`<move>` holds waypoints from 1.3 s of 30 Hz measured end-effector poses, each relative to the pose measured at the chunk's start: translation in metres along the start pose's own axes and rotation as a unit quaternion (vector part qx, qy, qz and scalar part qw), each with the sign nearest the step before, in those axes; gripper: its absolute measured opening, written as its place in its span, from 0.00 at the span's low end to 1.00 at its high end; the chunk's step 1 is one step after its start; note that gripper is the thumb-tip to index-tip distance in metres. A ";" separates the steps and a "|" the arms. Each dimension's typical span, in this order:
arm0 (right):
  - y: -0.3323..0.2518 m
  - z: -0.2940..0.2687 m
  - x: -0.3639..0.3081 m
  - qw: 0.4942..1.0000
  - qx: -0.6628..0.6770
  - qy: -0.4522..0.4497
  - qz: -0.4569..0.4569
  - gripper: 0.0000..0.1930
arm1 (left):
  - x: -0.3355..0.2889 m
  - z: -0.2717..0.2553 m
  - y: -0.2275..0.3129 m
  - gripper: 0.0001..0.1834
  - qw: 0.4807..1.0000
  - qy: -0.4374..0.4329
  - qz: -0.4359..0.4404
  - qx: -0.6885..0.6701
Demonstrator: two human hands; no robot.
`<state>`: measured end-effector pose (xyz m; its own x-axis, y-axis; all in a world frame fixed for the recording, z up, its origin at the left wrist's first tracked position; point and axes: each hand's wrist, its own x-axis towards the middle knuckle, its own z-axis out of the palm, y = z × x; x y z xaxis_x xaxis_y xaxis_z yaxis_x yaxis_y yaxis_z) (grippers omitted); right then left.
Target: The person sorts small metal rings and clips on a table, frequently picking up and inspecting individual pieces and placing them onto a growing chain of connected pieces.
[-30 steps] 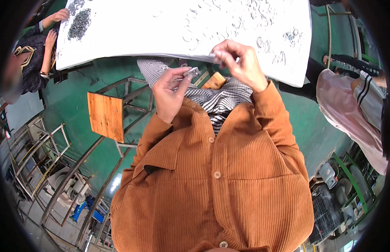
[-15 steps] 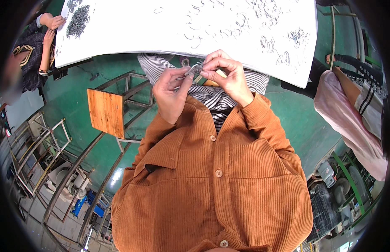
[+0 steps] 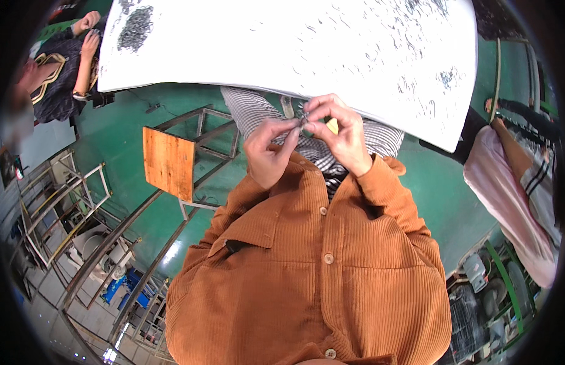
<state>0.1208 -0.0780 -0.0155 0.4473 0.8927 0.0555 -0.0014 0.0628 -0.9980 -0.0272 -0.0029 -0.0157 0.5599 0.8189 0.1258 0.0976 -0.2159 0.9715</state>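
Just off the near edge of the white table [image 3: 234,58], my two hands meet above my lap. A small bunch of thin dark curled pieces [image 3: 302,114] sits between the fingertips; their exact kind is too small to make out. My left hand [image 3: 269,152] pinches the bunch from the left, thumb against forefinger. From the other side my right hand [image 3: 344,137] grips it with bent fingers and thumb. Similar dark curled pieces [image 3: 410,88] lie scattered over the table's right half, and a dense dark heap [image 3: 135,29] lies at its far left.
A wooden-topped stool [image 3: 168,163] with a metal frame stands on the green floor to my left. One person [image 3: 63,79] works at the table's left end. Another person in pink clothing [image 3: 498,176] is at the right. Metal racks [image 3: 57,213] fill the lower left.
The whole view has shifted, so the table and stool appear farther right. My left fingertips have come closer to my right ones at the bunch, which both hands still hold.
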 end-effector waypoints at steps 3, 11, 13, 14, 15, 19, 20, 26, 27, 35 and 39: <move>-0.001 0.001 -0.003 0.999 -0.018 -0.013 -0.024 0.08 | 0.026 -0.037 -0.010 0.05 0.984 -0.048 0.044 0.168; -0.012 0.003 -0.008 0.996 -0.049 -0.037 -0.062 0.06 | 0.277 -0.083 -0.137 0.17 0.900 0.112 0.143 0.395; -0.012 0.004 -0.011 0.996 -0.053 -0.039 -0.068 0.06 | 0.317 -0.090 -0.181 0.20 0.873 0.107 0.156 0.450; -0.013 0.005 -0.013 0.995 -0.051 -0.042 -0.070 0.06 | 0.329 -0.092 -0.197 0.20 0.866 0.098 0.137 0.471; -0.014 0.004 -0.015 0.995 -0.053 -0.036 -0.072 0.05 | 0.335 -0.087 -0.204 0.21 0.858 0.087 0.120 0.491; -0.016 -0.002 -0.021 0.995 -0.065 -0.030 -0.072 0.05 | 0.298 -0.071 -0.201 0.19 0.851 0.069 0.134 0.504; -0.015 -0.003 -0.022 0.995 -0.062 -0.028 -0.076 0.04 | 0.274 -0.068 -0.180 0.19 0.851 0.062 0.121 0.508; -0.006 -0.003 -0.027 0.995 -0.043 -0.026 -0.083 0.05 | 0.164 -0.083 -0.160 0.13 0.979 0.067 -0.060 0.182; -0.006 -0.002 -0.026 0.995 -0.038 -0.016 -0.086 0.05 | 0.135 -0.072 -0.131 0.13 0.987 0.013 -0.066 0.147; -0.004 0.003 -0.028 0.988 -0.114 0.070 -0.072 0.05 | 0.016 -0.007 0.021 0.13 0.988 -0.086 -0.123 -0.043; -0.001 0.002 -0.031 0.986 -0.135 0.075 -0.061 0.06 | 0.012 -0.008 0.024 0.12 0.990 -0.093 -0.100 -0.040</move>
<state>0.1051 -0.1042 -0.0166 0.5568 0.8085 0.1909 0.2898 0.0263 -0.9567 -0.0248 0.0059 0.0107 0.6780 0.7278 -0.1030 0.1615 -0.0107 0.9868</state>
